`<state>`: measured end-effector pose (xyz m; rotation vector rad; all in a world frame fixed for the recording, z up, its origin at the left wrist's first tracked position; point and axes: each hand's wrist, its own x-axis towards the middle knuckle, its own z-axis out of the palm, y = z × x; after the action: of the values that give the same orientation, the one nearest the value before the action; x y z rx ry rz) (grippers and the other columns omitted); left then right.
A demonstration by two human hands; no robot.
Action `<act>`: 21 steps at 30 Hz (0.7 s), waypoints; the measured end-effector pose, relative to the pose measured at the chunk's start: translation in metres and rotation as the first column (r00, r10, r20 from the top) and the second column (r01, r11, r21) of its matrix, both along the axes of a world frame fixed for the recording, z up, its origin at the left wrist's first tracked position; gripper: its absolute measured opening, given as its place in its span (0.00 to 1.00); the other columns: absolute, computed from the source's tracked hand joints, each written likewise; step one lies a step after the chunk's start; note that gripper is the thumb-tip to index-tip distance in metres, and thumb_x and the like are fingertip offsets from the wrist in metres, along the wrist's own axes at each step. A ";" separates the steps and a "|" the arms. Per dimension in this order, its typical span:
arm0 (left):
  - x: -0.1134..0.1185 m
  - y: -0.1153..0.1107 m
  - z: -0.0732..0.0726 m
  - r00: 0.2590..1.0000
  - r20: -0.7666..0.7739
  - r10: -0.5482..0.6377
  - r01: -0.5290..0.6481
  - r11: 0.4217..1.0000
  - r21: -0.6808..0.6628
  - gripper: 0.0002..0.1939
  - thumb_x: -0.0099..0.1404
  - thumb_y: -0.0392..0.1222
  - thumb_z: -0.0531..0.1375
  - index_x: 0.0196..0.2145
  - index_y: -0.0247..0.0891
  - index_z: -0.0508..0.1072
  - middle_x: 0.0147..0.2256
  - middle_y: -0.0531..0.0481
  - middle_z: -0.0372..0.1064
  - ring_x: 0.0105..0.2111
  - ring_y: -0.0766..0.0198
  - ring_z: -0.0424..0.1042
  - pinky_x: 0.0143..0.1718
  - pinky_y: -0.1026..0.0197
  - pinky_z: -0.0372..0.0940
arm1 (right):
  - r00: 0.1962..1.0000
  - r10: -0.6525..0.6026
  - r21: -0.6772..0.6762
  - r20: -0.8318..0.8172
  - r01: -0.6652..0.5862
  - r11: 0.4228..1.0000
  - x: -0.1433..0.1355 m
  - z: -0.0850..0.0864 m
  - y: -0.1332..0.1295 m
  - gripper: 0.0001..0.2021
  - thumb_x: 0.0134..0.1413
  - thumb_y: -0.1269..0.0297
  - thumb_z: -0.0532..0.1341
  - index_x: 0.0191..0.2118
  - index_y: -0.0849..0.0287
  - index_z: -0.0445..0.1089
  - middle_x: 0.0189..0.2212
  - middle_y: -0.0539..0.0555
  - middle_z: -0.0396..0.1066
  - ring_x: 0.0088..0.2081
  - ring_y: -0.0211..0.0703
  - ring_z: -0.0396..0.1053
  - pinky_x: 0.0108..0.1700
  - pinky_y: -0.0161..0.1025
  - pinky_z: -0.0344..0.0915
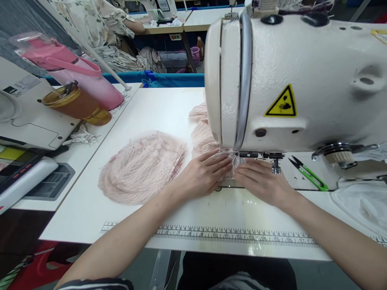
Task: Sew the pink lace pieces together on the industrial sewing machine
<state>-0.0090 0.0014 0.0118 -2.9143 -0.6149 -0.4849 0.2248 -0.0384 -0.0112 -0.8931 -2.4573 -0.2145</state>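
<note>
My left hand (208, 172) lies flat with fingers stretched out, pressing pale pink lace fabric (203, 131) just left of the needle area of a white sewing machine (272, 80). A strip of white lace trim (236, 162) shows between my two hands under the machine head. On the right, my right hand (263, 179) rests flat, its extended fingertips close to that trim. The needle and presser foot are mostly hidden behind the machine head and fingers. A rounded pile of pink lace pieces (142, 167) sits on the table left of my left hand.
Green-handled thread snips (311, 175) lie right of my right hand. White fabric (363, 205) rests at the right edge. A printed ruler (211, 234) runs along the table's front. A pink bottle (81, 76) and an amber cup (78, 104) stand left. Another person's arm (134, 26) shows behind.
</note>
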 end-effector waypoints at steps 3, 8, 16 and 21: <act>-0.001 0.001 0.000 1.000 0.017 0.002 -0.002 1.000 -0.003 0.18 0.72 0.37 0.49 0.52 0.33 0.73 0.53 0.46 0.71 0.57 0.59 0.69 0.64 0.50 0.59 | 1.000 -0.015 -0.020 -0.004 0.015 1.000 -0.002 -0.002 0.001 0.12 0.64 0.74 0.54 0.42 0.54 0.73 0.36 0.50 0.77 0.40 0.38 0.72 0.44 0.39 0.71; -0.002 0.003 -0.002 1.000 0.005 0.028 -0.028 0.999 -0.030 0.19 0.70 0.35 0.50 0.54 0.35 0.73 0.53 0.46 0.71 0.57 0.58 0.69 0.62 0.50 0.61 | 1.000 -0.017 -0.036 0.002 0.017 0.999 -0.004 -0.001 0.006 0.14 0.66 0.72 0.51 0.40 0.54 0.74 0.35 0.50 0.75 0.40 0.38 0.71 0.41 0.38 0.71; 0.001 0.003 -0.002 0.998 0.004 0.065 -0.065 0.998 -0.021 0.19 0.71 0.34 0.49 0.53 0.31 0.73 0.53 0.43 0.72 0.56 0.57 0.69 0.61 0.50 0.63 | 1.000 -0.026 -0.077 -0.002 0.026 0.997 -0.003 0.000 0.009 0.14 0.65 0.75 0.51 0.40 0.55 0.73 0.37 0.51 0.75 0.42 0.39 0.72 0.42 0.38 0.71; 0.001 0.001 -0.005 0.995 -0.020 0.100 -0.100 0.995 -0.017 0.19 0.70 0.34 0.49 0.54 0.31 0.72 0.53 0.42 0.71 0.57 0.56 0.68 0.61 0.50 0.63 | 0.998 -0.066 -0.057 0.022 0.067 0.996 -0.002 -0.001 0.007 0.14 0.63 0.78 0.52 0.41 0.57 0.73 0.37 0.52 0.76 0.42 0.39 0.72 0.42 0.37 0.69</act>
<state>-0.0075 0.0024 0.0073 -2.8838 -0.7619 -0.4409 0.2227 -0.0312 -0.0121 -1.0031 -2.4652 -0.1780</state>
